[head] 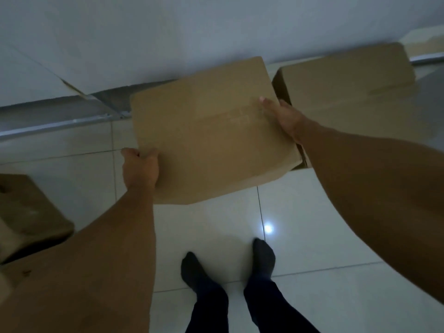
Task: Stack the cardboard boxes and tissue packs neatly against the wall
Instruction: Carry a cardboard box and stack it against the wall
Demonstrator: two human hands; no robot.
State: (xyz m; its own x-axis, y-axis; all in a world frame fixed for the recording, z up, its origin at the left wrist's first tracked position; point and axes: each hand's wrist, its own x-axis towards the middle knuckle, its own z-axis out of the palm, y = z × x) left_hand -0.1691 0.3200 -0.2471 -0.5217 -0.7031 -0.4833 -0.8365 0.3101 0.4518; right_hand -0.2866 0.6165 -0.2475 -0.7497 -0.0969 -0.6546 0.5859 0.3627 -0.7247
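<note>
A closed brown cardboard box [206,131] is held above the tiled floor in front of the white wall [168,32]. My left hand [140,168] grips its near left corner, and my right hand [284,117] holds its right edge with the thumb lying on the top. A second cardboard box [348,78] stands on the floor against the wall just to the right, close to the held box. A third box [26,212] sits at the left edge, partly hidden by my left arm. No tissue packs are in view.
A metal door track [55,123] runs along the floor at the left below the wall. My two feet in dark socks [228,263] stand on glossy white tiles [324,236] with open floor around them.
</note>
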